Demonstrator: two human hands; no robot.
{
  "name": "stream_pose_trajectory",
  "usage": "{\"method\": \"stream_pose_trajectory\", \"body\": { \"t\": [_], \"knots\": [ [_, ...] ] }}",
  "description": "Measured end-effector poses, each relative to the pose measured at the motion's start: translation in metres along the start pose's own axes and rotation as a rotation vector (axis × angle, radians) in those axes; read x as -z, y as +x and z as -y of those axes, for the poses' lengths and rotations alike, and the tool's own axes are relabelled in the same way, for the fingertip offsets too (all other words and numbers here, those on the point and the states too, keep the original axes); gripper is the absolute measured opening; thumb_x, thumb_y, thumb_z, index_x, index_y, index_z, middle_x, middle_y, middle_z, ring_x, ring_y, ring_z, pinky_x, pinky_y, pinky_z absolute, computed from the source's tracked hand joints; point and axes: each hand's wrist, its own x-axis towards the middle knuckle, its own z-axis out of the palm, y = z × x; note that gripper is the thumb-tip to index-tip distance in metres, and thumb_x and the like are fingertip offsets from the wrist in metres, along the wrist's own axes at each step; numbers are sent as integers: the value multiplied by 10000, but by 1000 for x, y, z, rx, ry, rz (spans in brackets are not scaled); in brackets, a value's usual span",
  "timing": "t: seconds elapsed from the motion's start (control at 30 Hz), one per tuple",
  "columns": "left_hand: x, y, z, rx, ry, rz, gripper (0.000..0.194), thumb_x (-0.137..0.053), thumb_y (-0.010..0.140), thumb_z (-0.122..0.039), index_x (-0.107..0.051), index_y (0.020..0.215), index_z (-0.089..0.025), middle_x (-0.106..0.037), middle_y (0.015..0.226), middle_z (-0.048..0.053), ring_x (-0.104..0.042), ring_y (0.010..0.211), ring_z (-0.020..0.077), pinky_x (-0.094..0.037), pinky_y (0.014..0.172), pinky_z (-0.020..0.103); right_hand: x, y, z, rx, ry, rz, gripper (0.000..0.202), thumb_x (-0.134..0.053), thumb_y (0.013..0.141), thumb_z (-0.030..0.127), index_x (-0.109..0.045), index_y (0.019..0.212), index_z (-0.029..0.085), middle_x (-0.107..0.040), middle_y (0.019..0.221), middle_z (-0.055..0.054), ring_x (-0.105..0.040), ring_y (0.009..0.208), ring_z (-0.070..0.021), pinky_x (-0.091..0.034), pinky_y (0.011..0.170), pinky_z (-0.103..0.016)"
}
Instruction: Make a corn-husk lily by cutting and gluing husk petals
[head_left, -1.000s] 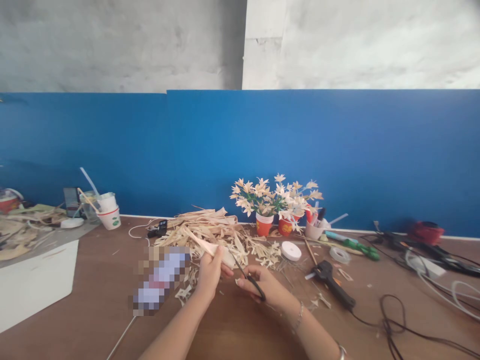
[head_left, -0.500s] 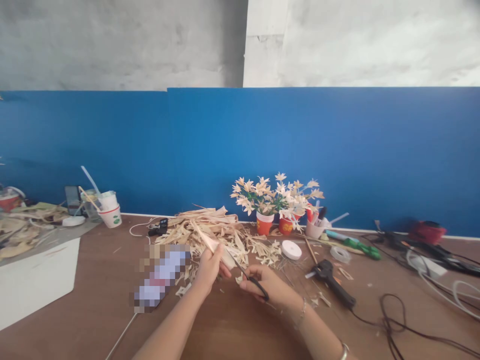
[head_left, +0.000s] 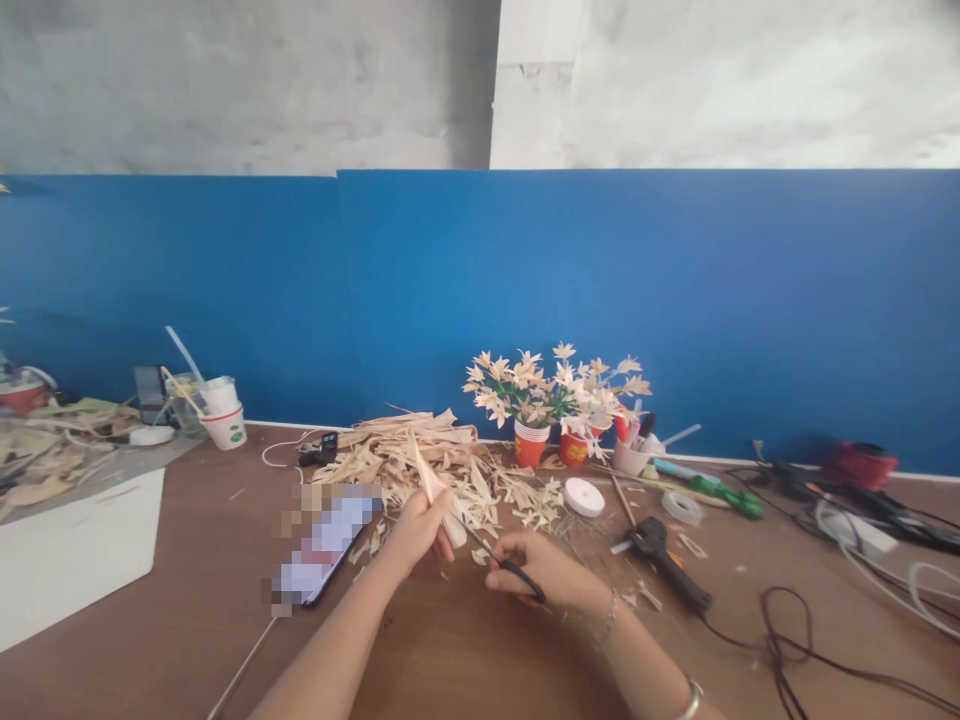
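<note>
Brown counter [head_left: 457, 660] spreads nearest; the right hand [head_left: 538, 572] grips scissors [head_left: 519, 572], four o'clock from a husk strip [head_left: 429, 480] the left hand [head_left: 417, 528] pinches aslant, presumably steadying it. Beyond, at twelve, lies a husk pile [head_left: 441, 432]; at two, paper cups [head_left: 529, 448] prop flowers [head_left: 534, 411] upright.

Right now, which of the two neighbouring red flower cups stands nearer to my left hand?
The left red cup, with white bands at its rim; the other red cup, beside the plain white cup, stands farther from your left hand.
</note>
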Motion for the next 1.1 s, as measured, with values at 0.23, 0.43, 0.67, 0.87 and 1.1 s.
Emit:
{"method": "stream_pose_trajectory", "body": {
  "t": [0.23,0.43,0.67,0.87,1.1],
  "knots": [
    [3,-1,-2,-9,42,52,356,-487,773,-530,-417,783,-181,-597,441,-22,-551,293,139,-339,269,166,1,-2,2,-25,-40,4,377,-693,621,496,-545,689,156,-435,425,86,-359,360,-51,-248,336,-157],
    [4,0,0,-16,59,51,350,-503,771,-525,-415,771,-185,-580,426,-37,-557,295,145,-324,261,162,2,-2,2,-44,-74,9,348,-678,637,478,-549,683,158,-451,420,81,-363,353,-52,-255,336,-155],
    [8,4,5,3,108,73,362,-489,780,-531,-434,707,-181,-576,399,-18,-569,313,150,-296,282,162,3,0,-3,-35,-95,3,309,-671,651,443,-565,690,156,-466,427,76,-380,360,-54,-269,341,-151],
    [9,4,7,-7,159,60,372,-475,783,-541,-439,662,-190,-505,299,-36,-525,272,139,-282,276,163,3,1,-4,-67,-105,-5,305,-685,639,427,-562,697,155,-481,436,73,-394,362,-53,-285,336,-146],
    [8,1,-1,33,142,1,385,-507,755,-558,-463,631,-196,-460,253,-53,-443,214,122,-274,271,177,3,1,-9,-67,-60,54,296,-674,661,417,-559,748,158,-504,474,66,-428,380,-53,-326,352,-139]
  ]
}}
